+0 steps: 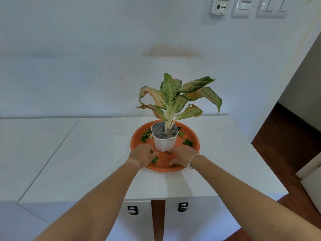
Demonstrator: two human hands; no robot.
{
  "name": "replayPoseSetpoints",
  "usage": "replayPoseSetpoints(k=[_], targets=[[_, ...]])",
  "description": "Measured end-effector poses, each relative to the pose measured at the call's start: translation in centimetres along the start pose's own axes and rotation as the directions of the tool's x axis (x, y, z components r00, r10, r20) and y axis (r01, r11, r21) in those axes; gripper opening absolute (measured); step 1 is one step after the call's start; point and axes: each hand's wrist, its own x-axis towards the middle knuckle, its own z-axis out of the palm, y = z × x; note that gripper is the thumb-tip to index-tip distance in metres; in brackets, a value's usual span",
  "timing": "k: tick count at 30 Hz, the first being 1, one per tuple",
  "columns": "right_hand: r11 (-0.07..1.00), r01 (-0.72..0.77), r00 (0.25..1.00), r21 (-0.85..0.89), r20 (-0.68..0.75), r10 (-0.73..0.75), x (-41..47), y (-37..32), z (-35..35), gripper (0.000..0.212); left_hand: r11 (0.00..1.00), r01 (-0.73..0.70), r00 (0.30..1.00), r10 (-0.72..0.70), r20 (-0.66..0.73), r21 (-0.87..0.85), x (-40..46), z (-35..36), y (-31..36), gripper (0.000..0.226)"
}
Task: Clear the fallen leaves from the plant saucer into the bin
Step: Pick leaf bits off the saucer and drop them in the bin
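Where round orange saucer (194,136) sits on white table (86,153): white faceted pot (164,143) w/ plant, torn green leaves (145,136). Left hand (143,155) curled, pinching leaf bit. Right hand (182,156) flat, grip unclear.

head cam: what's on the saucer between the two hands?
In the head view, between the left hand and right hand are bare orange saucer, one leaf piece by the left fingers, another scrap at the white pot base.

One head-worn wide-angle view, looking forward and down over both forearms onto a white cabinet (217,153) against a wall (86,49); saucer (194,141) near, at arm's reach, centred; wall switches (272,7) at top edge, wooden floor (284,145) at right
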Motion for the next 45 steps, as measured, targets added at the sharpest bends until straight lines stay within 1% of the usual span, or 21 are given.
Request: replayPoseSetpoints(k=[3, 5, 8, 13, 16, 19, 22, 25, 28, 31, 33, 34, 35, 36, 37, 39, 40, 42, 43, 45], targets=[[0.991, 0.02, 1.0, -0.132, 0.017, -0.018, 0.1, 0.2, -0.1, 0.062, 0.996, -0.01, 0.999, 0.006, 0.052, 0.09, -0.1, 0.2, -0.3, 0.021], [0.983, 0.026, 0.999, -0.182, 0.025, -0.021, 0.1, 0.2, -0.2, 0.063, 0.99, -0.027, 0.999, 0.021, 0.049, 0.139, -0.1, 0.3, -0.2, 0.023], [0.973, 0.04, 0.998, -0.228, 0.056, -0.028, 0.5, 0.1, -0.1, 0.064, 0.976, -0.043, 0.999, 0.04, 0.019, 0.213, -0.2, 0.7, -0.1, 0.021], [0.964, 0.058, 0.997, -0.26, 0.061, -0.043, 0.7, -0.1, -0.2, 0.061, 0.971, -0.038, 0.999, 0.044, -0.02, 0.236, -0.6, 1.0, 0.2, 0.017], [0.969, 0.043, 0.999, -0.244, 0.032, -0.037, 0.9, -0.1, 0.1, 0.052, 0.963, -0.037, 0.998, 0.05, -0.044, 0.268, -0.8, 0.9, 0.3, 0.014], [0.973, 0.047, 0.996, -0.226, -0.057, -0.062, 0.9, 0.0, 0.8, 0.032, 0.962, -0.027, 0.998, 0.043, -0.055, 0.271, -0.9, 0.8, 0.2, 0.014], [0.979, 0.038, 0.99, -0.199, -0.128, -0.065, 0.6, 0.0, 1.2, 0.025, 0.966, -0.028, 0.998, 0.043, -0.054, 0.257, -0.9, 0.8, 0.3, 0.017], [0.973, 0.047, 0.985, -0.227, -0.154, -0.084, 0.4, -0.1, 1.5, 0.021, 0.987, -0.014, 0.999, 0.02, -0.035, 0.158, -0.9, 0.5, 0.4, 0.019], [0.97, 0.054, 0.982, -0.238, -0.164, -0.095, 0.3, -0.2, 1.6, 0.023, 0.998, 0.009, 1.0, -0.011, -0.02, -0.066, -0.7, 0.3, 0.0, 0.019], [0.979, 0.019, 0.993, -0.201, -0.112, -0.043, 0.3, -0.1, 1.5, 0.023, 0.968, 0.041, 0.998, -0.049, -0.026, -0.249, -0.9, 0.1, 0.1, 0.023], [0.996, -0.032, 0.996, -0.087, -0.082, 0.025, 0.6, 0.3, 1.3, 0.02, 0.946, 0.049, 0.996, -0.071, -0.055, -0.321, -0.8, -0.1, 0.3, 0.023], [0.998, -0.055, 0.994, 0.013, -0.093, 0.056, 0.3, -0.2, 0.9, 0.021, 0.932, 0.042, 0.995, -0.072, -0.071, -0.36, -1.2, -0.8, 0.0, 0.024], [0.988, -0.065, 0.993, 0.137, -0.092, 0.078, 0.1, -0.3, 0.6, 0.026, 0.912, 0.054, 0.994, -0.088, -0.064, -0.407, -1.3, -1.1, 0.0, 0.026], [0.961, -0.072, 0.992, 0.266, -0.081, 0.096, 0.0, -0.2, 0.2, 0.03, 0.884, 0.083, 0.992, -0.117, -0.046, -0.46, -1.3, -1.2, 0.1, 0.028], [0.92, -0.08, 0.992, 0.385, -0.058, 0.111, -0.3, -0.1, -0.2, 0.027, 0.852, 0.12, 0.988, -0.152, -0.021, -0.509, -1.2, -1.3, 0.1, 0.03], [0.785, -0.156, 0.985, 0.599, 0.039, 0.166, -0.8, 0.1, -0.5, 0.022, 0.801, 0.176, 0.98, -0.199, 0.023, -0.573, -1.3, -1.4, 0.0, 0.035], [0.679, -0.201, 0.977, 0.706, 0.098, 0.187, -1.0, 0.2, -0.4, 0.025, 0.785, 0.187, 0.978, -0.207, 0.034, -0.591, -1.4, -1.3, -0.1, 0.037], [0.412, -0.252, 0.964, 0.876, 0.189, 0.186, -1.1, 0.5, -0.1, 0.03, 0.752, 0.198, 0.974, -0.221, 0.043, -0.628, -1.6, -1.3, -0.4, 0.039], [0.288, -0.258, 0.961, 0.922, 0.214, 0.175, -1.2, 0.6, 0.1, 0.029, 0.738, 0.199, 0.974, -0.224, 0.045, -0.644, -1.6, -1.3, -0.4, 0.041], [0.11, -0.249, 0.961, 0.962, 0.232, 0.152, -1.6, 0.7, 0.5, 0.029, 0.722, 0.199, 0.973, -0.227, 0.045, -0.663, -1.7, -1.3, -0.6, 0.043]])
